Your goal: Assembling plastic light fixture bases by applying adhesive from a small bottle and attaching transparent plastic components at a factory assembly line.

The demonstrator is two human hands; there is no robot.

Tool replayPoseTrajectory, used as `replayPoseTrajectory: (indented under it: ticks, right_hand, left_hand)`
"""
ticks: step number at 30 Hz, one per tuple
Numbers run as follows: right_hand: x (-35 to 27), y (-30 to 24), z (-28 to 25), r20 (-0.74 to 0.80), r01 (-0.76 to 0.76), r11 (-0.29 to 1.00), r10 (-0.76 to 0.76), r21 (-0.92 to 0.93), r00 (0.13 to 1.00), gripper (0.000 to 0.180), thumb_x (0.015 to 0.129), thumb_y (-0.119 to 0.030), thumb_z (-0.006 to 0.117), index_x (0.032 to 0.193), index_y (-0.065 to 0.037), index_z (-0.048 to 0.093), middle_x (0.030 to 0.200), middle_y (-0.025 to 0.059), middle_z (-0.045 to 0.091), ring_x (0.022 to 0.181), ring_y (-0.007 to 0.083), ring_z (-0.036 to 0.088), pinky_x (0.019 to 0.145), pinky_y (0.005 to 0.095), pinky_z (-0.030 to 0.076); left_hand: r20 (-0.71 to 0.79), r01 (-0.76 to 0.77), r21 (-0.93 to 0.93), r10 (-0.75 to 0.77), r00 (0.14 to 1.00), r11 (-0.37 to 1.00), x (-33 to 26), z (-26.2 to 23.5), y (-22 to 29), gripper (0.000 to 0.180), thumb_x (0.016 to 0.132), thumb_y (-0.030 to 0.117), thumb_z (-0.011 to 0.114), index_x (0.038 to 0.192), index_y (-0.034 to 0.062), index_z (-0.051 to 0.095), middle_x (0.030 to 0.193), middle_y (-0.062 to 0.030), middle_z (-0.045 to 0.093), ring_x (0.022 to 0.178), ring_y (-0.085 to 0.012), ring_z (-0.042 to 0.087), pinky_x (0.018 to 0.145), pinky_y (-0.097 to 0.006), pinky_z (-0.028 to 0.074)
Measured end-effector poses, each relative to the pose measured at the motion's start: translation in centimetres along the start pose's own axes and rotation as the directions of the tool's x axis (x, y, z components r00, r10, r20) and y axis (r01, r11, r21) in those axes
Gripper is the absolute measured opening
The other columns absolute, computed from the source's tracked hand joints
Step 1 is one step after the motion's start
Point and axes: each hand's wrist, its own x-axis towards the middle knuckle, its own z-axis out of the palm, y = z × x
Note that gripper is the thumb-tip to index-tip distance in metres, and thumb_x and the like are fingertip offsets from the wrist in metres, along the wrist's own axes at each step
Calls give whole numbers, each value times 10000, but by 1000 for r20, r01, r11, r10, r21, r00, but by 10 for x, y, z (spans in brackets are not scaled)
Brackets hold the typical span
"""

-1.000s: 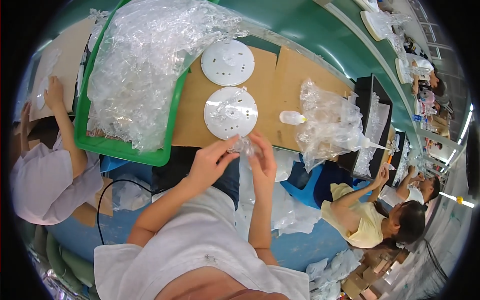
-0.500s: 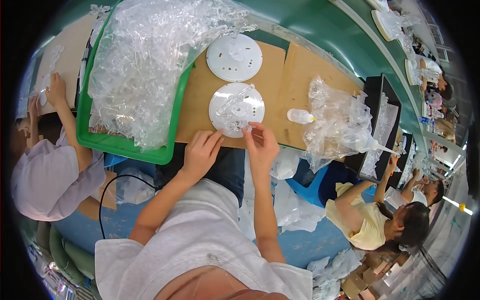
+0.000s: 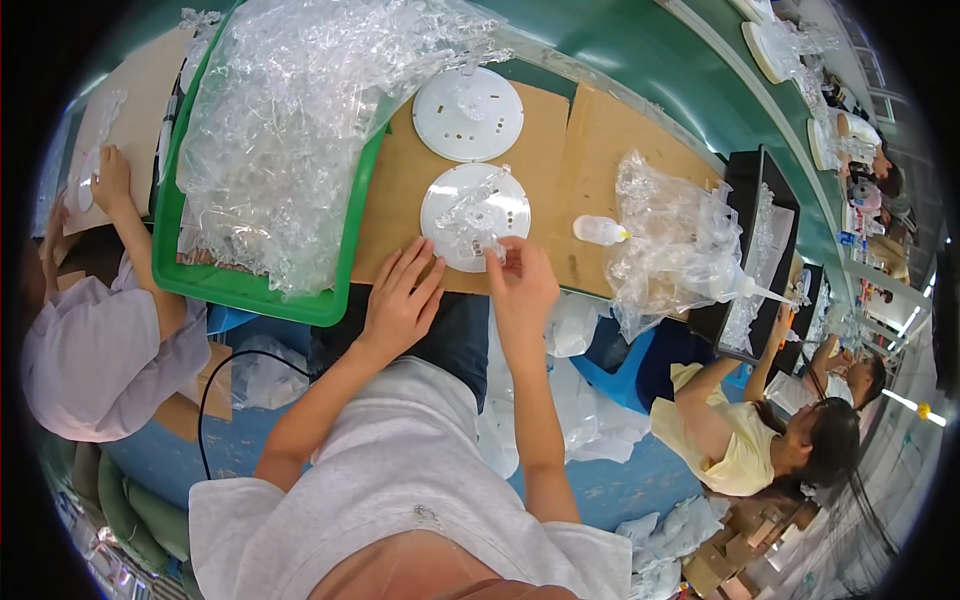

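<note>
Head view: right hand (image 3: 520,290) pinches a small clear piece (image 3: 492,245) over the near disc (image 3: 474,216); left hand (image 3: 402,300) lies open and empty just beside. Better to steady that disc with the left while seating the piece.

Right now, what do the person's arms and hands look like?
Both arms are bare from the short sleeves of a light grey T-shirt down. The left hand and right hand wear no gloves. I see no rings, watch or wristbands, and no cables or marks on them.
</note>
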Motion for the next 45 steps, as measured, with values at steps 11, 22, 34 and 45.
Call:
replayPoseTrajectory:
  ticks: [11, 22, 34, 45]
  right_hand:
    - [12, 14, -5, 25, 6, 999, -8, 49, 1000, 189, 769, -81, 679, 924, -38, 579, 784, 95, 575, 669, 208, 588, 621, 313, 470]
    - [-4, 27, -36, -483, -133, 978, 196, 162, 853, 494, 746, -159, 746, 1155, -8, 514, 1035, 101, 592, 906, 187, 568, 696, 288, 458]
    - [-18, 47, -42, -305, -91, 985, 133, 149, 943, 397, 758, -143, 713, 1085, 10, 548, 914, 105, 635, 768, 145, 612, 698, 274, 488]
    - [-63, 22, -13, 105, -310, 945, 300, 100, 948, 285, 737, -183, 714, 934, -9, 605, 726, 82, 643, 623, 145, 614, 582, 263, 477]
  left_hand:
    - [-34, -13, -71, 11, 999, 997, 8, 8, 5, 430, 760, 98, 658, 1168, 2, 564, 1264, -198, 493, 1209, -354, 453, 981, -459, 375]
    - [92, 5, 137, -18, 996, 991, 14, 10, 15, 557, 816, 313, 630, 1342, 273, 450, 1233, -242, 445, 1194, -369, 407, 982, -459, 350]
    - [101, -11, 142, -3, 995, 990, 14, 12, 11, 563, 816, 281, 634, 1347, 277, 444, 1231, -217, 433, 1211, -367, 382, 989, -472, 333]
    - [88, -35, 159, 21, 996, 987, 17, 11, 13, 558, 810, 263, 637, 1339, 263, 458, 1214, -218, 442, 1206, -371, 381, 995, -479, 320]
